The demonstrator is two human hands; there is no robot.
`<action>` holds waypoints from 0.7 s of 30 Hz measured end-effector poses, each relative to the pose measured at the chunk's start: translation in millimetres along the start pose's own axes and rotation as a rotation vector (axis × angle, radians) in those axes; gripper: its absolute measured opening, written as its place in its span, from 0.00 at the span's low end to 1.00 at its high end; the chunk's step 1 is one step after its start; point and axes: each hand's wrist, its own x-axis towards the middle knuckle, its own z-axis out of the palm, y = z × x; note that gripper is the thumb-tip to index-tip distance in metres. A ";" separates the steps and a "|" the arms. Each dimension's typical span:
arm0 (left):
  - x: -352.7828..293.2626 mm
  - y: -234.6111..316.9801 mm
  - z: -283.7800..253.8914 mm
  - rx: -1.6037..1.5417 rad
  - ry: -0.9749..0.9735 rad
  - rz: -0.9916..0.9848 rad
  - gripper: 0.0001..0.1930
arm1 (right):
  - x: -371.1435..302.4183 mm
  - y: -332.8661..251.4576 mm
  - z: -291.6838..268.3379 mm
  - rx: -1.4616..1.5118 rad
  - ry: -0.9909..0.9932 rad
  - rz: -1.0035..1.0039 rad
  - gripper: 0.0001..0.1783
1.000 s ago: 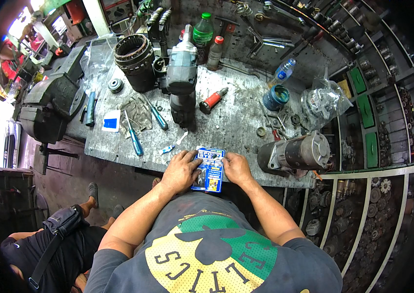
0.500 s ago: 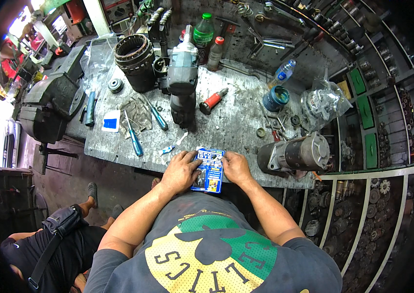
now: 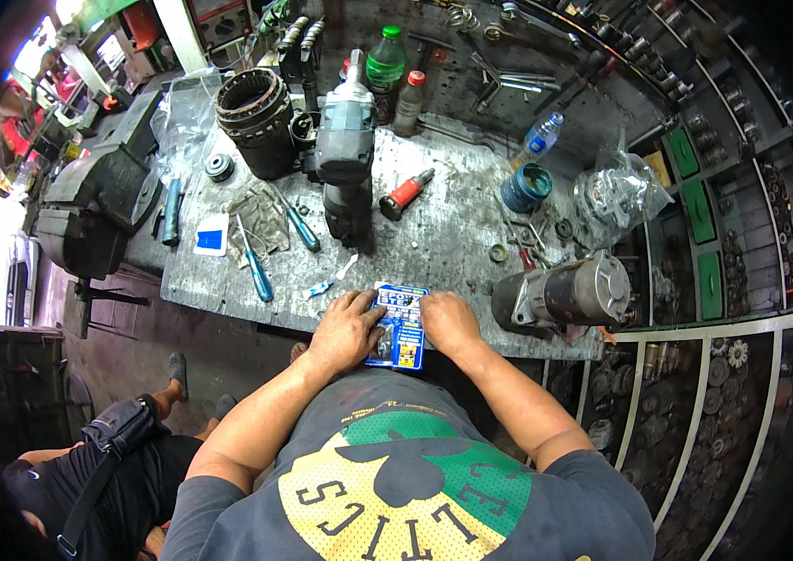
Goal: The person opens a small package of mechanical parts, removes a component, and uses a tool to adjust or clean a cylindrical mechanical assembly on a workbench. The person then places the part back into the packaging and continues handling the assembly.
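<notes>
At the front edge of the workbench [image 3: 471, 243] I hold a blue and yellow blister pack [image 3: 407, 344] with a clear window. My left hand [image 3: 344, 329] lies along its left side, thumb over the front. My right hand [image 3: 450, 323] grips its upper right edge, fingers curled and their tips partly hidden. A small white and blue tube [image 3: 320, 288] and a white spatula-like piece [image 3: 348, 266] lie just beyond my left hand. Two blue-handled screwdrivers [image 3: 259, 279] rest farther left, near a grey rag [image 3: 261, 221].
A cordless impact wrench [image 3: 345, 145] stands beyond my hands, beside a black cylindrical housing [image 3: 256, 131]. A red tool [image 3: 406, 195] lies right of it. At right are a starter motor [image 3: 569, 294] and a blue jar [image 3: 526, 190]. A person [image 3: 125, 467] is low at left.
My right hand has shifted slightly left, covering more of the pack's upper right edge. My left hand stays in place, and the view has moved a little.
</notes>
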 end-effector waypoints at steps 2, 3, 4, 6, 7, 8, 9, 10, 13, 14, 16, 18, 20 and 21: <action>0.4 1.3 0.9 0.003 -0.001 -0.001 0.23 | 3.3 -7.0 -8.3 -0.099 -0.114 -0.019 0.09; 1.0 1.8 1.0 0.008 -0.003 -0.001 0.23 | 6.1 -9.9 -12.3 -0.150 -0.189 -0.033 0.10; 1.9 2.3 0.8 0.012 -0.004 -0.001 0.23 | 8.1 -11.5 -16.5 -0.218 -0.254 -0.060 0.10; 3.3 3.1 -1.1 0.005 -0.014 0.002 0.23 | 10.6 -9.0 -24.7 -0.094 -0.303 0.045 0.11; 4.0 3.5 -2.7 0.001 -0.017 0.002 0.23 | 10.6 -5.8 -27.4 -0.045 -0.317 0.077 0.12; 5.2 3.8 -4.8 0.013 -0.025 0.007 0.23 | 7.2 2.1 -32.0 0.085 -0.259 0.104 0.13; 6.8 4.3 -6.9 0.024 -0.031 0.009 0.22 | 4.1 10.0 -34.2 0.304 -0.259 0.209 0.14; 9.3 5.1 -9.1 0.037 -0.050 0.005 0.22 | -0.5 17.8 -34.9 0.526 -0.228 0.281 0.14; 30.3 7.3 -12.7 -0.017 -0.069 -0.028 0.20 | -23.5 34.0 -28.5 1.233 -0.189 0.547 0.19; 43.4 8.1 -12.0 -0.023 -0.029 0.002 0.20 | -31.1 35.1 -24.1 1.442 -0.147 0.573 0.19; 78.6 8.3 -7.2 0.051 0.082 0.071 0.17 | -41.7 35.9 -17.6 1.699 -0.078 0.626 0.21; 115.9 6.7 1.3 0.078 0.066 0.113 0.20 | -47.4 33.8 -14.8 1.782 -0.029 0.546 0.20; 147.5 1.1 9.0 0.135 0.002 0.136 0.21 | -47.9 31.5 -16.4 1.910 0.028 0.484 0.17; 160.6 -3.7 11.7 0.177 -0.106 0.104 0.17 | -47.4 30.7 -18.2 1.910 0.037 0.489 0.17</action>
